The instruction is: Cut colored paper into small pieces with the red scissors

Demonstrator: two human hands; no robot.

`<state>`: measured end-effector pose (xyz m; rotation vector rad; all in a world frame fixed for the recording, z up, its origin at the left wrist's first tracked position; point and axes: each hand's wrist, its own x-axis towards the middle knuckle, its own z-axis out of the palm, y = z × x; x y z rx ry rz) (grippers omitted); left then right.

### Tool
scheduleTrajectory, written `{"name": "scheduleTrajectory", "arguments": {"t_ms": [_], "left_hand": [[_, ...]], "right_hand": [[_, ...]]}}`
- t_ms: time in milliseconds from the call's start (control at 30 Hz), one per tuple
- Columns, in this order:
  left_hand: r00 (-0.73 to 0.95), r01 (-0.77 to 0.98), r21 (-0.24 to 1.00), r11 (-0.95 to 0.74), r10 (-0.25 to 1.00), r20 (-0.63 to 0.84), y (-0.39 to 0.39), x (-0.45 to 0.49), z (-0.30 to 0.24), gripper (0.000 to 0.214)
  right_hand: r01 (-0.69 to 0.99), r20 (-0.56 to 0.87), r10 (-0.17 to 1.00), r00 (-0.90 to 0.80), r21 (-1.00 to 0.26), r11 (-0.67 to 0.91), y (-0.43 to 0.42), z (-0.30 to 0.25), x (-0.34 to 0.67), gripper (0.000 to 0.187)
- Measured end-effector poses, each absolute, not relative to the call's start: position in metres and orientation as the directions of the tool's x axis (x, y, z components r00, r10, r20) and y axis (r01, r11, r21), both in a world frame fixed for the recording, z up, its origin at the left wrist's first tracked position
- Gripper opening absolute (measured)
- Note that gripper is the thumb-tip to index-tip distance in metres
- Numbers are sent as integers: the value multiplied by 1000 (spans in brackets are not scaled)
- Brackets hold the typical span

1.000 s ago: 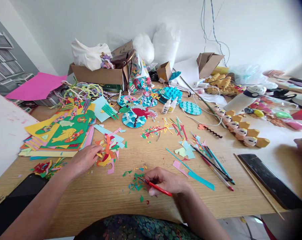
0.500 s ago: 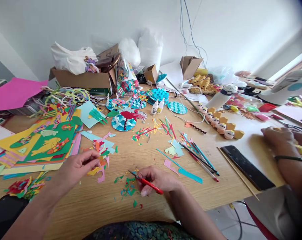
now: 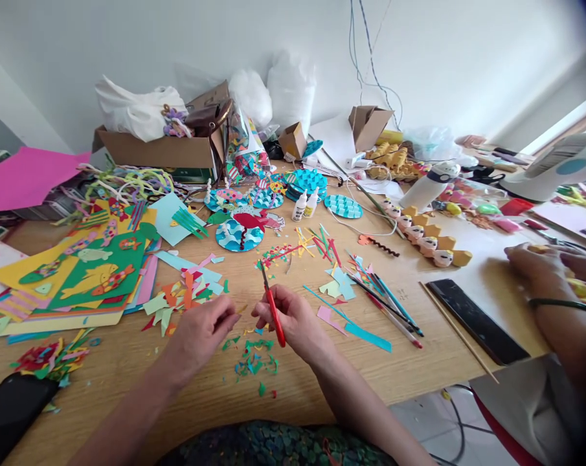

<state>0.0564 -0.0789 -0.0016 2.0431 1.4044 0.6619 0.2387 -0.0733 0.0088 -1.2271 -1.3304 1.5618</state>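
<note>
My right hand is closed round a red-handled tool, a thin brush or stick, whose tip points up and away from me. My left hand hovers just left of it with its fingertips pinched together, and what they hold is too small to make out. Below both hands lie small green and blue paper scraps on the wooden table. A heap of orange, green and pink paper offcuts lies to the left of my left hand.
Coloured paper sheets with fish cut-outs lie at the left. Blue wave discs, glue bottles, pencils and a black ruler lie further out. Another person's hands rest at the right. Boxes and bags stand at the back.
My left hand left the heap of offcuts and came in beside my right hand. My right hand rose and turned the red tool upright.
</note>
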Motion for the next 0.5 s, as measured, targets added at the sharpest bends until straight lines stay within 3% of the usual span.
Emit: {"name": "scheduleTrajectory", "arguments": {"t_ms": [100, 200, 367, 500], "left_hand": [[467, 723, 400, -564, 825, 318, -89, 61, -14, 26], [573, 707, 209, -676, 720, 391, -97, 64, -25, 28], [577, 716, 210, -666, 733, 359, -96, 51, -28, 28], [332, 881, 252, -400, 903, 274, -71, 15, -18, 25]], "right_hand": [[125, -259, 922, -290, -965, -232, -76, 0, 241, 32], [109, -318, 879, -356, -948, -300, -80, -9, 243, 31], [135, -287, 903, -319, -957, -256, -84, -16, 244, 26], [324, -175, 964, -198, -940, -104, -82, -22, 250, 15]]}}
